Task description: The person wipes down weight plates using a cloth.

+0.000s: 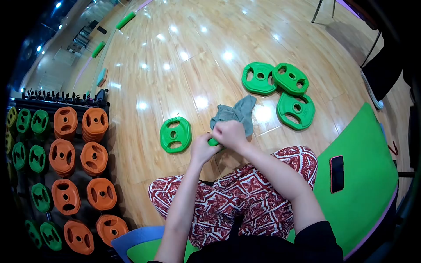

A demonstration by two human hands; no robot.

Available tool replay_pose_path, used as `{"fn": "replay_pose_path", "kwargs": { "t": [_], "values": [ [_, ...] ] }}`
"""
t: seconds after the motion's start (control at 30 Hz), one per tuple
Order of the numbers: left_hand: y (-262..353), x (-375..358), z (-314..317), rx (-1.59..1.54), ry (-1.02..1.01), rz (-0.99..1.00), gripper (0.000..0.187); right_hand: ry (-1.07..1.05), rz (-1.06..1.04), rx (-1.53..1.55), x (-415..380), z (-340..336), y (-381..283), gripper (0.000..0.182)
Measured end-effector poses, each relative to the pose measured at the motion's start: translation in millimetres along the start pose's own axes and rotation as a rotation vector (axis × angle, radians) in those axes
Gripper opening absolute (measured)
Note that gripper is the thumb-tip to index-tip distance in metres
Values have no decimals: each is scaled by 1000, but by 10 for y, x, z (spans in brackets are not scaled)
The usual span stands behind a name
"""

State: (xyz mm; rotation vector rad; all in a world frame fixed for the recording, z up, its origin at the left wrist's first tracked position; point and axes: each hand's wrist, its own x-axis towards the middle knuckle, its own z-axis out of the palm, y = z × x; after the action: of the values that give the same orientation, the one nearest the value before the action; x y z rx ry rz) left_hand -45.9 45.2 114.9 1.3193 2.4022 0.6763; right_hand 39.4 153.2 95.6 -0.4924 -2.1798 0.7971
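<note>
My left hand (203, 150) is closed around a small green piece (213, 142), seemingly a weight plate held edge-on; most of it is hidden by my hands. Pressed against it, my right hand (230, 134) is in a fist at the lower end of a grey-green cloth (234, 114), which it appears to grip. The cloth is bunched and spreads beyond my knuckles. Left of my hands, a green weight plate (187, 134) lies flat on the floor. Beyond the cloth to the right lie three more green plates (296, 110), two of them overlapping.
A rack at left carries orange plates (66, 157) and green plates (40, 121). On my right, a phone (337, 174) rests on a green mat (364, 144). Another person's shoe (372, 90) and a chair leg (316, 11) are at the upper right.
</note>
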Motion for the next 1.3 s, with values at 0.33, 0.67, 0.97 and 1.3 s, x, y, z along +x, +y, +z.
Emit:
{"fn": "replay_pose_path", "kwargs": {
  "t": [0.33, 0.67, 0.97, 1.3],
  "values": [
    [-119, -4, 42, -66, 27, -29, 32, -51, 292, -97, -158, 140, 489, 19],
    [-345, -80, 41, -253, 98, -185, 32, -240, -35, -38, -192, 281, -138, 20],
    [-35, -8, 169, -56, -12, -28, 34, 55, -55, 12, -51, 109, 23, 17],
    [-91, -46, 114, -75, -65, -13, 32, -160, 464, -242, -110, 29, 588, 19]
  ]
}}
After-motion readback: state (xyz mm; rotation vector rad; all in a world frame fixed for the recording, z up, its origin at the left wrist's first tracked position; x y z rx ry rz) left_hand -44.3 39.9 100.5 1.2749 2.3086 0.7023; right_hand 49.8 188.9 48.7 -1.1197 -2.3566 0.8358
